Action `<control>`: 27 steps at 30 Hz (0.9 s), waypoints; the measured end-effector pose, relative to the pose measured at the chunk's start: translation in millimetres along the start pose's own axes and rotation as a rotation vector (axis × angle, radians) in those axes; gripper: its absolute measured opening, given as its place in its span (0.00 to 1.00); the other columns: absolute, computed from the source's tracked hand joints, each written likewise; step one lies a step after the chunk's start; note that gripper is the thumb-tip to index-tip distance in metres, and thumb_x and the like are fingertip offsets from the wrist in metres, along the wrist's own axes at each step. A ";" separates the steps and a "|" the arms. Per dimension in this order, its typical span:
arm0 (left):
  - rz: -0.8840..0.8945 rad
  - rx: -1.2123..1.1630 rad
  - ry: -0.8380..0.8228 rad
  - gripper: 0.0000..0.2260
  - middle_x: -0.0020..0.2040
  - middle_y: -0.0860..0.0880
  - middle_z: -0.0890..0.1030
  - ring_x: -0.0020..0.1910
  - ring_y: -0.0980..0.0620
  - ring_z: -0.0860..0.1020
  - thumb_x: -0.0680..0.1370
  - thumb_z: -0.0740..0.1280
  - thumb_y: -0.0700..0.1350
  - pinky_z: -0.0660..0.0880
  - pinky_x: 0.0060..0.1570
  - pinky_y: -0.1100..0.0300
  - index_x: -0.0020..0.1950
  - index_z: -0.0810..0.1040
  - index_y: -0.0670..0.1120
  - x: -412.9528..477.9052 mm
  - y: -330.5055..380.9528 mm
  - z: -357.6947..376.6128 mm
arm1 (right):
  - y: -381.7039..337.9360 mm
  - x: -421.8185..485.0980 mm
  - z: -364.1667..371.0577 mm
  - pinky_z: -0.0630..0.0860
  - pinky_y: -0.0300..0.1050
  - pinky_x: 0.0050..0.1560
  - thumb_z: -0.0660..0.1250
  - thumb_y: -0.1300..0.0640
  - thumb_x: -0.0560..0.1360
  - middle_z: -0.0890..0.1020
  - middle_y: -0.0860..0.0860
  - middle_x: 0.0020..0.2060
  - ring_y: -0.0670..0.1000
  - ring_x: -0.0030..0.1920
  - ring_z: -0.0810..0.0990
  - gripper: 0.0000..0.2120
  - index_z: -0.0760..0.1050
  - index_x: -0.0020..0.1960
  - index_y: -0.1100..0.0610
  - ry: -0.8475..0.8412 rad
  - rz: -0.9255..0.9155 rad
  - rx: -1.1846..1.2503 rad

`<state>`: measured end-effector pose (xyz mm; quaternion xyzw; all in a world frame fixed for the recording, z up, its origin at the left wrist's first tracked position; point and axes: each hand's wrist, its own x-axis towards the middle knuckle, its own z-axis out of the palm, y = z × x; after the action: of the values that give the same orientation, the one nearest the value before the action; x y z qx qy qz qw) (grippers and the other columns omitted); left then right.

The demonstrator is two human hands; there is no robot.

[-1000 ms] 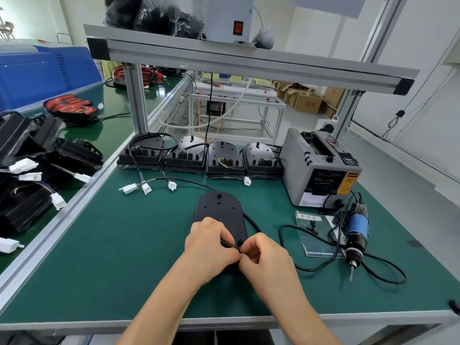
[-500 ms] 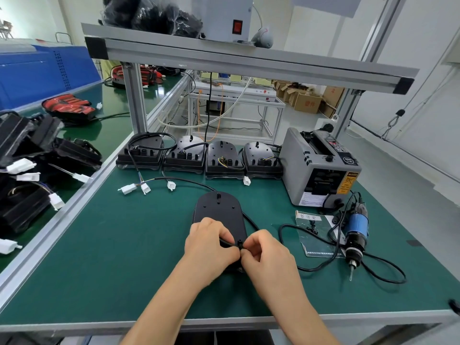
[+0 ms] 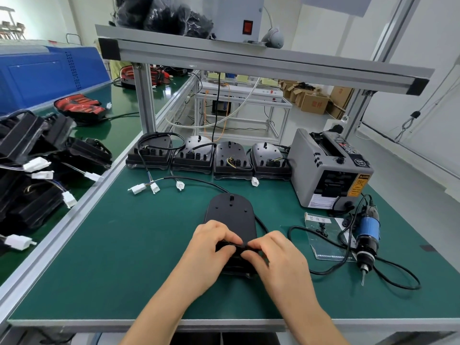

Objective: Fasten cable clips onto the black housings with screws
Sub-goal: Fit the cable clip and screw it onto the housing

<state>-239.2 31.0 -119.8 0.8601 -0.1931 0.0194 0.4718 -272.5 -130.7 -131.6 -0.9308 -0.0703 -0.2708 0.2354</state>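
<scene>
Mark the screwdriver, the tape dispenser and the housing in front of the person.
screwdriver (image 3: 369,227), head view, on its blue body.
tape dispenser (image 3: 306,170), head view, on its grey side wall.
housing (image 3: 231,215), head view, on its bare flat top, far half.

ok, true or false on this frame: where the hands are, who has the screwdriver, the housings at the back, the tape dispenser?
1. The left hand and right hand both pinch the black cable at the near end of the black housing. True.
2. The right hand holds the screwdriver. False: it lies untouched on the green mat, to the right.
3. Four more housings stand in a row at the back. True.
4. The tape dispenser sits left of the black housing. False: it stands to the right, further back.
</scene>
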 end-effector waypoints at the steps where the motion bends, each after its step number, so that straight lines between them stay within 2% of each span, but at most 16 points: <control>1: 0.004 0.001 0.017 0.13 0.49 0.60 0.74 0.56 0.65 0.67 0.76 0.67 0.38 0.59 0.52 0.80 0.43 0.78 0.58 -0.7 -0.1 0.5 | 2.4 -0.8 1.8 0.69 0.40 0.39 0.71 0.51 0.69 0.77 0.45 0.38 0.49 0.38 0.76 0.05 0.79 0.40 0.52 0.045 -0.067 -0.025; 3: 0.009 -0.001 0.054 0.13 0.48 0.60 0.75 0.55 0.66 0.68 0.75 0.68 0.39 0.61 0.51 0.79 0.42 0.76 0.59 -2.0 -0.8 -0.6 | 6.9 -1.9 5.7 0.71 0.42 0.42 0.69 0.52 0.71 0.78 0.46 0.39 0.51 0.40 0.76 0.06 0.80 0.41 0.54 0.116 -0.192 -0.062; 6: 0.004 -0.038 0.089 0.13 0.47 0.60 0.76 0.51 0.66 0.71 0.75 0.68 0.38 0.64 0.48 0.78 0.43 0.74 0.57 -4.0 -3.0 -3.3 | 11.7 -1.5 9.7 0.73 0.47 0.43 0.65 0.52 0.75 0.80 0.45 0.41 0.51 0.43 0.76 0.08 0.80 0.43 0.54 0.166 -0.243 -0.047; 12: 0.037 -0.062 0.135 0.16 0.48 0.59 0.77 0.54 0.66 0.71 0.75 0.67 0.35 0.64 0.51 0.78 0.42 0.73 0.58 -6.3 -4.9 -0.2 | 7.1 2.7 22.1 0.70 0.44 0.45 0.66 0.52 0.75 0.80 0.46 0.42 0.49 0.44 0.76 0.07 0.80 0.44 0.54 0.195 -0.346 -0.043; 23: 0.005 -0.068 0.084 0.10 0.49 0.59 0.77 0.52 0.66 0.73 0.75 0.69 0.44 0.68 0.52 0.74 0.48 0.73 0.59 -8.1 -8.9 -3.8 | 7.3 5.7 26.6 0.71 0.48 0.39 0.66 0.52 0.75 0.78 0.47 0.39 0.51 0.40 0.75 0.08 0.80 0.43 0.54 0.181 -0.294 0.000; 27: 0.035 0.049 0.080 0.04 0.50 0.62 0.71 0.50 0.67 0.71 0.76 0.68 0.48 0.65 0.48 0.76 0.50 0.76 0.54 -3.0 -5.9 -2.8 | 2.7 5.7 27.5 0.70 0.46 0.38 0.65 0.51 0.75 0.77 0.46 0.37 0.50 0.38 0.74 0.09 0.79 0.41 0.54 0.206 -0.243 0.010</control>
<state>-239.5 37.1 -123.7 0.8664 -0.1886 0.0665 0.4575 -254.1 -119.9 -150.0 -0.8816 -0.1591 -0.3908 0.2116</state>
